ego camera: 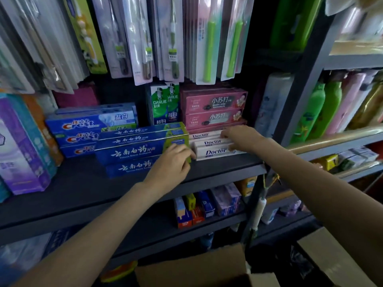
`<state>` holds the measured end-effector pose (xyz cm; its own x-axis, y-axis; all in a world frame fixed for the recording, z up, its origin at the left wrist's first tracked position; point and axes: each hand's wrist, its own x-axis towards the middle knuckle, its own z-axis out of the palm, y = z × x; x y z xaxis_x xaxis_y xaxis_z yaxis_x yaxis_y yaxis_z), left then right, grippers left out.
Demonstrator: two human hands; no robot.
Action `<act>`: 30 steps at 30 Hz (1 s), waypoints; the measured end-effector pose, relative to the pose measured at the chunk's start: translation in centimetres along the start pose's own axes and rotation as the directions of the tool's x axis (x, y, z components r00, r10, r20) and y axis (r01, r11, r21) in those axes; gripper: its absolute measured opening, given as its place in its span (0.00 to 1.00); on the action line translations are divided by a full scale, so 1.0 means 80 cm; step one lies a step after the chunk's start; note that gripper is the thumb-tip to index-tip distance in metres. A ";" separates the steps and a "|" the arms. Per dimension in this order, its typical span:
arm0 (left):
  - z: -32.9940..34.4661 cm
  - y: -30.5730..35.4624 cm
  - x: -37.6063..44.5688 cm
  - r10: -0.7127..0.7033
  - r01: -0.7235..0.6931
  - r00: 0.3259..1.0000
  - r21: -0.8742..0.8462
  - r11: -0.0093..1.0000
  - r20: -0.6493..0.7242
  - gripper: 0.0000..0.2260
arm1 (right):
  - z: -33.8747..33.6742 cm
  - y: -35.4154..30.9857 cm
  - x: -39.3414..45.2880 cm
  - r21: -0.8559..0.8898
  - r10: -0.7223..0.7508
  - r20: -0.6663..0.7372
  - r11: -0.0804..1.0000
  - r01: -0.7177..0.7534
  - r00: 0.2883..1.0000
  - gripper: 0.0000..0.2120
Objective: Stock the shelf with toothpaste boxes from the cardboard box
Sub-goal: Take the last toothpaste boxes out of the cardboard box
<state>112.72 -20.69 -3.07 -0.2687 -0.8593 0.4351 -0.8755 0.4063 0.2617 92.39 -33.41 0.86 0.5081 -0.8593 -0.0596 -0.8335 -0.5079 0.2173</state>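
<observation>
Both hands square up the stack of white Doctor toothpaste boxes (pixel 213 147) right of the blue cartons (pixel 141 146): left hand (pixel 174 160) curled at its end, right hand (pixel 238 137) pressing on top. Better push evenly, flush.

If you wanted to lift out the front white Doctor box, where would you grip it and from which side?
Probably by its left end, coming from the front. The front Doctor box lies lengthwise at the shelf edge, with more white boxes stacked behind and the blue boxes beside it. The right hand covers its right end; the left hand already rests at the left end.
</observation>
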 end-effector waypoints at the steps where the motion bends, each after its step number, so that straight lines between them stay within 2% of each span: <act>1: 0.005 0.000 -0.005 -0.011 0.011 1.000 -0.013 1.000 -0.024 0.11 | 0.003 -0.003 0.001 0.032 0.004 -0.024 0.999 -0.003 1.000 0.23; 4: 0.028 0.008 -0.038 -0.004 -0.005 0.996 -0.096 0.995 -0.089 0.11 | 0.009 -0.019 -0.018 0.164 0.057 -0.190 0.986 -0.026 0.980 0.20; 5: 0.038 0.013 -0.056 0.013 -0.023 0.997 -0.130 0.991 -0.078 0.11 | 0.012 -0.024 -0.032 0.181 0.064 -0.294 0.983 -0.010 0.954 0.18; 7: 0.068 0.020 -0.098 0.040 -0.045 0.999 -0.178 0.983 -0.031 0.13 | 0.025 -0.039 -0.064 0.229 0.032 -0.513 0.968 0.101 0.858 0.12; 9: 0.104 0.031 -0.148 0.004 0.025 0.993 -0.244 0.969 0.118 0.13 | 0.053 -0.066 -0.105 0.333 0.018 -0.611 0.913 0.237 0.792 0.09; 11: 0.149 0.038 -0.207 -0.084 0.198 0.929 -0.292 0.936 0.360 0.11 | 0.115 -0.105 -0.150 0.385 -0.045 -0.584 0.864 0.324 0.811 0.10; 12: 0.175 0.035 -0.236 -0.125 0.291 0.868 -0.288 0.912 0.480 0.10 | 0.159 -0.127 -0.169 0.401 -0.112 -0.498 0.849 0.343 0.860 0.12; 13: 0.203 0.029 -0.266 -0.156 0.368 0.793 -0.258 0.893 0.589 0.10 | 0.205 -0.154 -0.186 0.438 -0.184 -0.328 0.839 0.322 0.927 0.14; 14: 0.230 0.022 -0.296 -0.192 0.431 0.720 -0.213 0.877 0.667 0.10 | 0.256 -0.180 -0.201 0.454 -0.250 -0.053 0.856 0.247 0.967 0.15; 15: 0.257 0.012 -0.325 -0.230 0.479 0.653 -0.159 0.863 0.722 0.11 | 0.313 -0.205 -0.215 0.416 -0.295 0.228 0.891 0.181 0.928 0.15; 16: 0.284 0.002 -0.352 -0.268 0.522 0.585 -0.104 0.846 0.765 0.11 | 0.375 -0.227 -0.228 0.389 -0.316 0.427 0.910 0.144 0.847 0.15; 18: 0.342 -0.017 -0.403 -0.296 0.557 0.472 -0.020 0.831 0.831 0.10 | 0.495 -0.275 -0.250 0.431 -0.404 0.611 0.891 0.142 0.681 0.17; 20: 0.392 -0.031 -0.450 -0.326 0.583 0.390 0.043 0.811 0.861 0.09 | 0.594 -0.322 -0.272 0.429 -0.460 0.701 0.882 0.192 0.545 0.19; 22: 0.430 -0.045 -0.490 -0.337 0.574 0.342 0.089 0.814 0.877 0.09 | 0.669 -0.359 -0.286 0.380 -0.460 0.736 0.888 0.259 0.496 0.19; 25: 0.468 -0.061 -0.532 -0.326 0.530 0.306 0.124 0.839 0.894 0.11 | 0.731 -0.394 -0.291 0.342 -0.450 0.769 0.890 0.301 0.455 0.29; 30: 0.509 -0.073 -0.564 -0.359 0.585 0.295 0.129 0.800 0.886 0.10 | 0.798 -0.415 -0.292 0.242 -0.431 0.769 0.880 0.409 0.472 0.40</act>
<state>113.61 3.06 -59.28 -0.1210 -0.6741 -0.7287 -0.9100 -0.2180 0.3527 94.38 -0.31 -67.13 0.4327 -0.2331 -0.8709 -0.5780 -0.8131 -0.0695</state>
